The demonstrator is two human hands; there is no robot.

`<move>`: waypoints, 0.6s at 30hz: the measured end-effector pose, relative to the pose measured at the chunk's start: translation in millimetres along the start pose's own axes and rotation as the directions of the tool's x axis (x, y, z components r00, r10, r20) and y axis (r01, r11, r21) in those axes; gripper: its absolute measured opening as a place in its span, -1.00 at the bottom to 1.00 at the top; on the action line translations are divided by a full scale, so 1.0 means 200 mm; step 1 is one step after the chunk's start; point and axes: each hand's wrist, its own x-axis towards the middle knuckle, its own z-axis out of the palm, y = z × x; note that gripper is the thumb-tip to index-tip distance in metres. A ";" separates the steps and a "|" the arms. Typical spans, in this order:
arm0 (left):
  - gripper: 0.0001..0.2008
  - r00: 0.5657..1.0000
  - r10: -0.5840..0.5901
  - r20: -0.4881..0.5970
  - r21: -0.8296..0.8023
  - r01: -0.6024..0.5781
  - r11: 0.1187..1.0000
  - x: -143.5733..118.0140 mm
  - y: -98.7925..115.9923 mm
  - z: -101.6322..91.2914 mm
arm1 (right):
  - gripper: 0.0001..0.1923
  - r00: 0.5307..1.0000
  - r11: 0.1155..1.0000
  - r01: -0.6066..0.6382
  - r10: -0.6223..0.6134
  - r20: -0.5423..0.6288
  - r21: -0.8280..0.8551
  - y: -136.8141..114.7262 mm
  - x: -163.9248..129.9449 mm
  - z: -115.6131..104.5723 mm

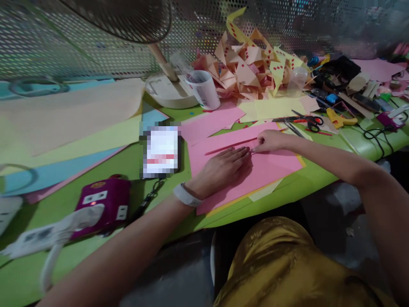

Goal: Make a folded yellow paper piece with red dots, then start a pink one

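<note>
Where the picture fades out at the far left, you can only guess at the shapes: a blurred white plug strip (47, 234) lies at the near-left corner of the green surface (134, 162), touching a purple box (105, 204) whose markings are too soft to read. Big sheets of cream, yellow-green and blue paper (70, 128) cover the back left, and the fan's head is cut off by the top edge, so only its base (169, 91) and a white cup (204, 89) beside it show plainly. A phone (161, 151) stands next, its screen smeared beyond reading.

Your left hand (223, 168) lies flat and open on the pink sheet (271, 164), palm down, gripping nothing, its fingers spread along a thin red strip (230, 146). Your right hand (270, 140) is just beside it, fingertips pinched together at the strip's line; whether that grip truly holds the strip you cannot tell, since the fingers hide the spot.

The pink sheet reaches nearly to the surface's near edge, with yellow paper peeking from under it. Behind, a heap of folded paper shapes (252, 64) crowds the back. Scissors (303, 120) and a yellow glue gun (340, 120) lie close to your right forearm, and the far-right clutter blurs into the frame edge, leaving little free room there.
</note>
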 end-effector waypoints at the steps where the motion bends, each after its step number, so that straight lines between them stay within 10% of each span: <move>1: -0.60 1.000 0.007 0.000 0.011 -0.007 1.000 0.00 0.00 0.00 | -0.68 1.000 1.000 -0.002 0.002 0.010 -0.004 -0.01 0.00 -0.01; 18: -0.56 0.995 0.018 0.098 0.060 -0.024 0.998 0.00 -0.01 -0.05 | -0.80 0.988 0.962 0.018 -0.058 0.142 0.272 0.03 0.03 -0.03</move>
